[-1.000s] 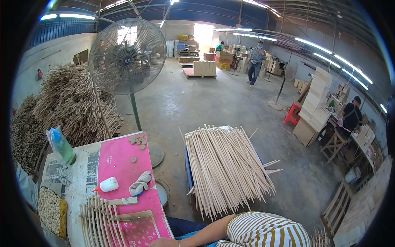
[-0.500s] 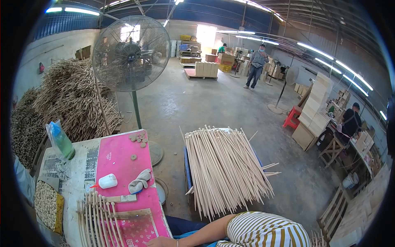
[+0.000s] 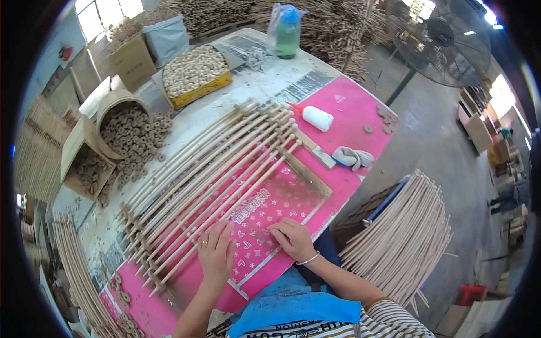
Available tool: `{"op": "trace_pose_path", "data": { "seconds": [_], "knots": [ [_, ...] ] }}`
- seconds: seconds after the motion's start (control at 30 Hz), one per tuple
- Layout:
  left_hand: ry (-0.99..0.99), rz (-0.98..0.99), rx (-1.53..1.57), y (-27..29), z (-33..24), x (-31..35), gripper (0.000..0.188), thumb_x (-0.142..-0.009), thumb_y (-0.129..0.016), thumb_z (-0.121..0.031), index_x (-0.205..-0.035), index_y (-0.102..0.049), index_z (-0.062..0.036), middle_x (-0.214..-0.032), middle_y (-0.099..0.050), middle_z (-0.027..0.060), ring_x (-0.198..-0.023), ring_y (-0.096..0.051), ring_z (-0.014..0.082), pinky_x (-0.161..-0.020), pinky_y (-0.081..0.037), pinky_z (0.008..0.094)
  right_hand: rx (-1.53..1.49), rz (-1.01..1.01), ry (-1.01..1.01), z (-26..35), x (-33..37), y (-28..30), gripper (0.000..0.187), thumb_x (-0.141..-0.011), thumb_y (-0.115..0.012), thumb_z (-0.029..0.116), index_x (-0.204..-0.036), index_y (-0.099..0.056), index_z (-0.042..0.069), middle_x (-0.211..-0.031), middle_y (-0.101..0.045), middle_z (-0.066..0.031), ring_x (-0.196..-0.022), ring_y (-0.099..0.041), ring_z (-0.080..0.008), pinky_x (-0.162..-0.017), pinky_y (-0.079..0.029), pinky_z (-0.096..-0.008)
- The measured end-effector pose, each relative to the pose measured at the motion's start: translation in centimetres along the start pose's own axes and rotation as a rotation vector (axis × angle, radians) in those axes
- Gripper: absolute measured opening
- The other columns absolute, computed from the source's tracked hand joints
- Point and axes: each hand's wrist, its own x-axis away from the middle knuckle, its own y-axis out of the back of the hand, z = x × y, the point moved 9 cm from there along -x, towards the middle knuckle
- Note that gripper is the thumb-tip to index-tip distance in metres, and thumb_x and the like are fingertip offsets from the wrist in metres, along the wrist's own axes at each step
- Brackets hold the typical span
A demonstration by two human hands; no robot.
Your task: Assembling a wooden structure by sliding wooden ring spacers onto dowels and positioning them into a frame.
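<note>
A row of long, thin wooden sticks [image 3: 194, 174] lies slantwise across the table, resting on notched racks near both ends. Small rounded knobs cap their far ends. My left hand [image 3: 216, 253], with a ring on one finger, is beside the nearest stick, fingers stretched toward it; whether they touch it I cannot tell. My right hand [image 3: 293, 239], a bracelet at its wrist, rests on the pink table cover [image 3: 259, 248] to the right of the sticks, fingers loosely apart and holding nothing. Beyond the far rack lies a white glue bottle [image 3: 318, 118] with a red nozzle.
A yellow-sided box [image 3: 203, 93] holds pale wooden balls. Brown rings [image 3: 132, 132] spill from a tipped tub at the left. A glove [image 3: 353, 158] and green bottle [image 3: 287, 39] are on the table. Sticks fill a cart [image 3: 400, 236] at right; a fan [image 3: 439, 42] stands behind.
The view has swung left and down from the workshop floor to the table. Both hands now show in full; before, only part of my right arm and hand was visible at the lower edge.
</note>
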Motion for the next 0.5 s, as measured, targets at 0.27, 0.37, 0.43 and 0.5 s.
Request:
{"op": "trace_pose_path", "data": {
  "seconds": [0.27,0.37,0.43,0.5],
  "knots": [
    [0.062,0.046,-0.236,-1.2,2.6,-0.2,0.052,-0.09,-0.074,-0.011,-0.141,-0.065,-0.0111,-0.129,-0.062,0.007,-0.116,-0.06,0.0288,-0.097,-0.048,0.0451,-0.005,0.039,-0.002,0.6,0.6,-0.7,0.01,-0.095,-0.072,0.012,-0.101,-0.076,0.005,-0.086,-0.067,-0.0112,-0.079,-0.067,-0.0288,-0.068,-0.054,-0.0383],
    [0.037,0.039,-0.253,-1.4,2.7,-0.5,0.05,-0.092,-0.071,-0.009,-0.141,-0.065,-0.0109,-0.119,-0.062,0.0072,-0.108,-0.06,0.0298,-0.093,-0.049,0.0442,-0.005,0.048,-0.011,0.5,0.6,-0.5,0.01,-0.094,-0.073,0.012,-0.101,-0.076,0.005,-0.086,-0.067,-0.011,-0.079,-0.067,-0.0284,-0.068,-0.054,-0.0381],
    [0.037,0.05,-0.27,-1.9,3.3,-0.3,0.049,-0.092,-0.069,-0.008,-0.141,-0.065,-0.0109,-0.117,-0.062,0.0075,-0.106,-0.061,0.0302,-0.092,-0.05,0.0442,-0.003,0.036,0.011,0.6,0.6,-0.5,0.01,-0.095,-0.072,0.012,-0.102,-0.076,0.006,-0.085,-0.067,-0.0106,-0.077,-0.067,-0.0275,-0.067,-0.053,-0.0371],
    [0.039,0.043,-0.293,-2.3,4.0,-0.1,0.05,-0.092,-0.065,-0.004,-0.142,-0.065,-0.0109,-0.113,-0.062,0.0082,-0.104,-0.061,0.0308,-0.09,-0.051,0.0452,-0.004,0.026,0.034,0.8,0.4,-0.6,0.011,-0.096,-0.072,0.012,-0.103,-0.077,0.006,-0.084,-0.066,-0.0103,-0.076,-0.066,-0.0266,-0.066,-0.053,-0.036]
  ]
}}
